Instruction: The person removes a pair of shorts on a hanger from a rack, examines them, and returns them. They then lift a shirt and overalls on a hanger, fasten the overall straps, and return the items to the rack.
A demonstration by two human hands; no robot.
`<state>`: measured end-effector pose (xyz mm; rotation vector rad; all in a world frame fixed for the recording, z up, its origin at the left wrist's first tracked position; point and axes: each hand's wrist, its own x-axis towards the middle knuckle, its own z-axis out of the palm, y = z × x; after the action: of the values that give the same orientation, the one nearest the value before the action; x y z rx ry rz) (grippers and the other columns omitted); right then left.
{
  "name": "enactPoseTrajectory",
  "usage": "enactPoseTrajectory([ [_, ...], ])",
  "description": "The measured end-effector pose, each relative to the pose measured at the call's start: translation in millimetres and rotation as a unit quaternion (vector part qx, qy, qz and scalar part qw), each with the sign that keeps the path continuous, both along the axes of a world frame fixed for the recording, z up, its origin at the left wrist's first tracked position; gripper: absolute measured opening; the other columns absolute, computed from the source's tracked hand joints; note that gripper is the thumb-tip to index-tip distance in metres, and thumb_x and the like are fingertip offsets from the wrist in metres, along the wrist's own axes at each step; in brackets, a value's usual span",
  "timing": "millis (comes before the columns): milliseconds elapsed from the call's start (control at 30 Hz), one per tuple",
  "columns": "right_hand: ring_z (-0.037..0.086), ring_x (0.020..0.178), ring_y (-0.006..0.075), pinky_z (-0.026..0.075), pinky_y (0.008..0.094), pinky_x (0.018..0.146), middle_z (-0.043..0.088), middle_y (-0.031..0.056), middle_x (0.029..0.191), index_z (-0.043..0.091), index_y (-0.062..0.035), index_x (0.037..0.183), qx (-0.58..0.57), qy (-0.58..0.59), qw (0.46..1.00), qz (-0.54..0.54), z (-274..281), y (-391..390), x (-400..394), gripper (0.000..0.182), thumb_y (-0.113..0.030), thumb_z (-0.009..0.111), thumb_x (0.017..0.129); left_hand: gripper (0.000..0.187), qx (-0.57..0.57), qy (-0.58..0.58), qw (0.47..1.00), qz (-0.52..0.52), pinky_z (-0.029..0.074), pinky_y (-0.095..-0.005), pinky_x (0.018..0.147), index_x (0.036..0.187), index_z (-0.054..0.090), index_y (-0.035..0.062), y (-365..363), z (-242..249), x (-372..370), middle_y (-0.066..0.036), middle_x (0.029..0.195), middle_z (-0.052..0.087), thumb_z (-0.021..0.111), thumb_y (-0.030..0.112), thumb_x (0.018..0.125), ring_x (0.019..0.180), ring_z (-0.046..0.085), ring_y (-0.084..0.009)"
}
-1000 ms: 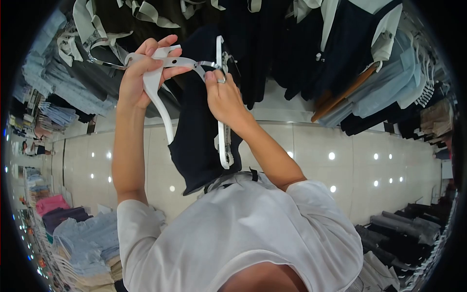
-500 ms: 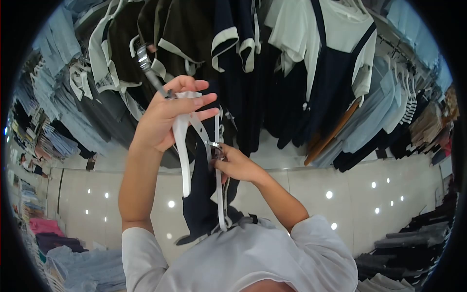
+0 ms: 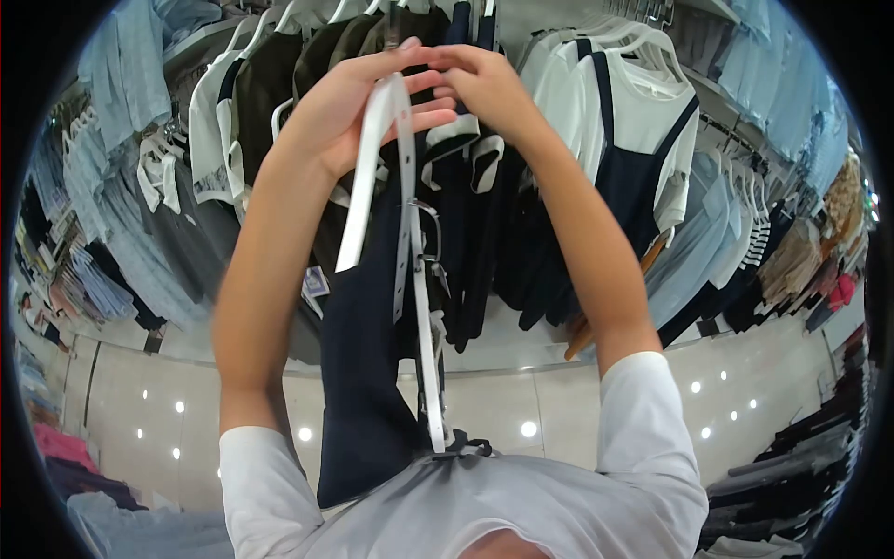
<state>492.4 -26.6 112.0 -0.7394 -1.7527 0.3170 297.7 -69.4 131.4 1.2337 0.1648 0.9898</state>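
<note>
- Left hand (image 3: pixel 358 112): raised at the far middle of the scene, closed loosely around the top of a white hanger (image 3: pixel 363 177), with the fingers extended toward the right.
- Right hand (image 3: pixel 480 88): raised just beside the left, its bent fingers meeting the left fingertips; whether anything is gripped between them cannot be told.
- White hanger: below the left hand, one arm sloping nearer and slightly left into a navy garment (image 3: pixel 363 391).
- Navy garment: hanging from the hanger between the two forearms, its lower part just in front of the wearer's pale shirt (image 3: pixel 484 503).
- Pale perforated strap (image 3: pixel 406 140): looped over at the left hand and hanging just right of the hanger arm.
- White strip (image 3: pixel 428 354): to the right of the strap, reaching toward the shirt, with a metal buckle (image 3: pixel 431 231) at its farther end; any join with the strap cannot be made out.
- Rack garments, beyond the hands: dark brown garments (image 3: pixel 265 88) on the left; a white top with a navy pinafore (image 3: pixel 643 182) on the right.
- Tiled floor (image 3: pixel 494 405): nearer than the rack, on both sides of the navy garment.
</note>
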Motion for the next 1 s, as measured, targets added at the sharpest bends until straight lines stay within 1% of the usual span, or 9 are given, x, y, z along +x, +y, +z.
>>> enactPoseTrajectory([
  [167,0.056,0.115,0.0407,0.042,0.0444,0.096,0.061,0.0261,0.119,0.053,0.0063,0.126,-0.060,0.001,0.970,-0.237,18.0,50.4,19.7,0.061,-0.037,0.051,0.083,0.044,0.090,0.044,0.994,0.030,0.058,-0.0469,0.089,0.126,0.046,-0.0071,33.4,33.5,19.9,-0.024,0.123,0.050,0.055,0.025,0.097,0.105,0.060,-0.0404],
  [233,0.061,0.104,0.0346,0.045,0.0399,0.092,0.065,0.0229,0.108,0.061,0.0052,0.112,-0.059,0.066,0.969,-0.232,9.2,50.5,34.7,0.053,-0.039,0.055,0.085,0.027,0.122,0.019,0.990,0.061,0.062,-0.0448,0.073,0.109,0.055,-0.0005,63.0,46.5,31.4,-0.016,0.112,0.055,0.053,0.024,0.098,0.085,0.062,-0.0290],
  [267,0.063,0.099,0.0315,0.047,0.0381,0.089,0.067,0.0201,0.104,0.064,0.0057,0.107,-0.103,0.064,0.971,-0.207,13.4,26.7,32.2,0.052,-0.040,0.057,0.085,0.020,-0.014,0.045,0.999,0.000,0.051,-0.0562,0.092,0.113,0.056,0.0051,94.1,58.7,36.3,-0.015,0.110,0.052,0.052,0.015,0.095,0.105,0.057,-0.0279],
  [367,0.065,0.079,0.0231,0.051,0.0317,0.073,0.067,0.0142,0.087,0.067,0.0046,0.097,0.142,0.055,0.938,-0.311,14.5,-2.2,12.6,0.045,-0.037,0.059,0.085,0.033,0.018,0.077,0.997,-0.005,0.055,-0.0503,0.087,0.122,0.053,0.0027,151.4,72.7,60.2,-0.018,0.115,0.047,0.045,0.026,0.101,0.106,0.052,-0.0303],
  [567,0.051,0.051,0.0111,0.036,0.0236,0.045,0.057,0.0035,0.064,0.064,-0.0009,0.078,-0.177,-0.031,0.971,-0.157,58.8,-5.8,-39.7,0.032,-0.033,0.068,0.081,0.023,0.029,0.142,0.989,-0.021,0.056,-0.0410,0.080,0.113,0.059,0.0011,232.1,94.7,98.4,-0.011,0.092,0.059,0.049,0.013,0.096,0.079,0.062,-0.0261],
  [667,0.044,0.046,0.0088,0.030,0.0245,0.042,0.051,0.0010,0.057,0.060,-0.0034,0.069,-0.155,-0.002,0.976,-0.156,72.9,33.1,-34.8,0.025,-0.025,0.066,0.080,0.023,0.041,0.133,0.990,-0.026,0.059,-0.0460,0.065,0.110,0.054,0.0041,311.5,118.6,125.9,-0.018,0.116,0.055,0.056,0.022,0.096,0.089,0.061,-0.0300],
  [800,0.040,0.045,0.0078,0.026,0.0252,0.042,0.047,-0.0008,0.055,0.058,-0.0042,0.065,-0.125,0.151,0.978,-0.071,89.8,70.0,-34.2,0.020,-0.017,0.063,0.079,0.048,0.038,0.164,0.979,0.114,0.055,-0.0424,0.074,0.125,0.048,0.0035,255.1,136.2,98.0,-0.024,0.118,0.053,0.064,0.033,0.090,0.095,0.062,-0.0279],
  [833,0.044,0.046,0.0088,0.029,0.0253,0.042,0.052,0.0018,0.058,0.061,-0.0015,0.068,-0.127,0.154,0.977,-0.070,95.5,76.8,-33.5,0.020,-0.017,0.062,0.080,0.062,0.076,0.107,0.991,0.015,0.053,-0.0359,0.078,0.131,0.043,0.0008,289.7,136.6,105.2,-0.021,0.120,0.053,0.064,0.040,0.089,0.098,0.062,-0.0257],
  [1000,0.052,0.050,0.0120,0.037,0.0264,0.043,0.058,0.0060,0.066,0.064,0.0060,0.076,-0.085,0.160,0.981,-0.071,116.2,126.0,-25.9,0.023,-0.017,0.065,0.079,0.058,0.093,0.007,0.992,0.082,0.049,-0.0280,0.077,0.133,0.045,-0.0011,202.1,93.2,52.7,-0.011,0.117,0.059,0.060,0.036,0.092,0.095,0.062,-0.0195],
])
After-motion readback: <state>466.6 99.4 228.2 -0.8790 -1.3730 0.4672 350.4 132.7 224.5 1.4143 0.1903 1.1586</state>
